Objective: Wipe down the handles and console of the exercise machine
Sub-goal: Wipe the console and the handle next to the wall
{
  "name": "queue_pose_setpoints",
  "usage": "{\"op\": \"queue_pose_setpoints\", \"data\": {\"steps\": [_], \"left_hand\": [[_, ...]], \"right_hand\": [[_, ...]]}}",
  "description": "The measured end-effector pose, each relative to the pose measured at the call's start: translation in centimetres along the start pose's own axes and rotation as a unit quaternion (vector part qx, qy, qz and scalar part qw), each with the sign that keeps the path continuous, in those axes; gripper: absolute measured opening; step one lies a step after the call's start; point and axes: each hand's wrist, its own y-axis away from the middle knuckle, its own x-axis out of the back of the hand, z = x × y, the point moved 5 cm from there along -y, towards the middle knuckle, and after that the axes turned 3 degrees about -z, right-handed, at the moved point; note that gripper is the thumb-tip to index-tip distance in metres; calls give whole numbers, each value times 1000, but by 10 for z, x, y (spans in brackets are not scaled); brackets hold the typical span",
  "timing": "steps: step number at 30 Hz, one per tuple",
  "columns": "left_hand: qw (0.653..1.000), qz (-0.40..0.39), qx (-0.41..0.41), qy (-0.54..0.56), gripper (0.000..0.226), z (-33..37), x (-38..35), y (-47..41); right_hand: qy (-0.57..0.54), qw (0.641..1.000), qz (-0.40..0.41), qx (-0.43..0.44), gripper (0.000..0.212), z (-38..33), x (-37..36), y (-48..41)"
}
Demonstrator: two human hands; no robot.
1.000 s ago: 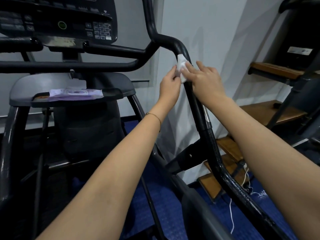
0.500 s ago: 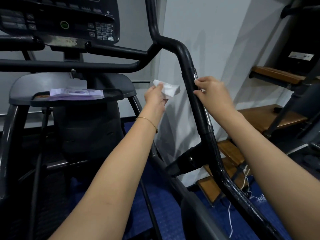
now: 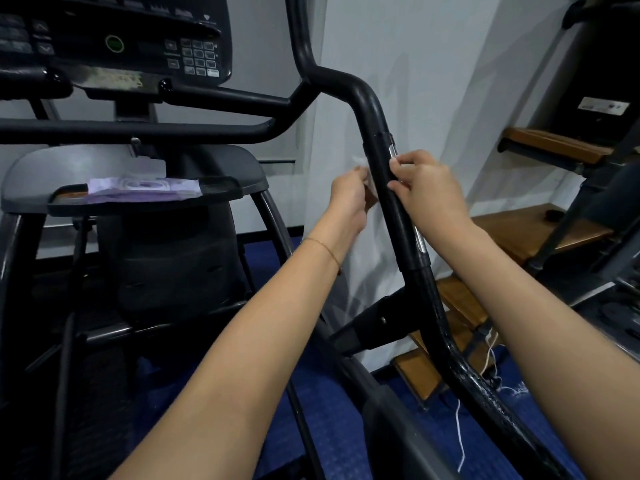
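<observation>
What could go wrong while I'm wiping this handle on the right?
The wipe looks small and is only pinched in the left hand, so it could slip off the handle and drop. The right hand grips over part of the metal strip, so that patch may go unwiped.

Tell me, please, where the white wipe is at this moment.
In the head view, centre frame: the left hand pinches the wipe at the left side of the upright black handle, opposite the right hand holding it.
</observation>
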Motion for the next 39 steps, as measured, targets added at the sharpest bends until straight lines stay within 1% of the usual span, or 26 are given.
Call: {"op": "queue_pose_setpoints", "data": {"steps": [2,4,7,9,12,14,17,21,24,25,27,30,31,33,34,36,38,39], "left_hand": [[999,26,-23,14,28,17,0,-6],[999,29,-29,-20,27,19,3,-4],[997,14,-13,-80,28,3,10,4],[996,16,-28,-80,26,8,10,2],[995,41,-54,-74,25,20,8,1],[992,47,-48,-104,29,12,9,7],[990,30,-32,-136,32,-3,11,18],[993,40,-55,-101,29,17,8,15],[998,7,-38,-59,10,10,8,18],[998,-4,-25,-50,8,6,9,20],[999,-5,-17,-34,6,4,12,21],[998,19,-51,-34,10,21,10,23],[996,26,-67,-52,9,27,8,25],[992,29,-92,-83,15,35,5,28],[991,29,-98,-89,16,37,6,29],[990,24,-96,-99,13,41,6,32],[990,-12,-88,-112,9,44,1,35],[989,-41,-83,-119,8,44,-5,37]], "right_hand": [[1,1000,0,3,28,0,0,0],[-3,1000,2,2,28,1,0,0],[-2,1000,0,2,28,2,-1,1],[1,1000,2,4,28,1,-1,1],[5,1000,6,8,27,2,-2,0],[-1,1000,10,9,26,2,-2,0],[-2,1000,14,11,25,3,-2,0],[-2,1000,9,11,27,2,-3,0],[-9,1000,15,7,27,2,-1,1],[-11,1000,16,6,27,2,0,1],[-12,1000,14,6,27,2,0,2],[-16,1000,9,12,27,2,-1,2],[-38,999,5,6,26,3,0,1],[-139,990,-4,-35,26,10,7,1],[-190,980,6,-54,27,14,12,2],[-268,959,56,-69,33,20,22,8],[-336,936,88,-56,40,21,30,14],[-346,933,90,-44,42,19,32,16]]}}
